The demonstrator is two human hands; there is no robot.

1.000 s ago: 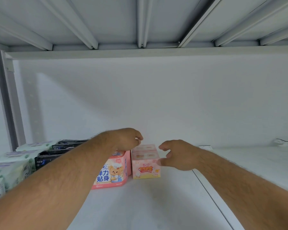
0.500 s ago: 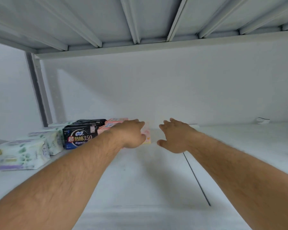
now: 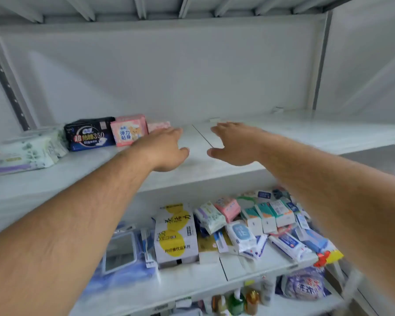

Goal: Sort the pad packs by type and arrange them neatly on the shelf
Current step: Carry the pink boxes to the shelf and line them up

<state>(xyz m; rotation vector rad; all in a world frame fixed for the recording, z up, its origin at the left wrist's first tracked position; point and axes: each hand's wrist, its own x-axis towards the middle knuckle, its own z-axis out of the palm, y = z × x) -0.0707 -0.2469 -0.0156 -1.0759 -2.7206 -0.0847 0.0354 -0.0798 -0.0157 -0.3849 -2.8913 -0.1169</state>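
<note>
1. Left hand (image 3: 167, 150): hovering over the white metal upper shelf (image 3: 306, 131), fingers straight, grip wide, holding nothing.
2. Right hand (image 3: 234, 145): hovering at 3 o'clock of the left, grip wide, holding nothing.
3. Pad packs, sitting in a row at 10 o'clock of the left hand: pale green floral soft pack (image 3: 23, 153), dark navy pack (image 3: 89, 134), pink bear-printed pack (image 3: 128, 132), small pink pack (image 3: 158, 127).
4. Lower shelf (image 3: 192, 277): carrying mixed toiletries.

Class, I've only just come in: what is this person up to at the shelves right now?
A person is sorting pad packs onto the upper shelf. A white-green pack, a dark pack and a pink pack stand in a row at its left. The left hand and right hand are open above the shelf, holding nothing. The lower shelf holds a jumble of unsorted items.
</note>
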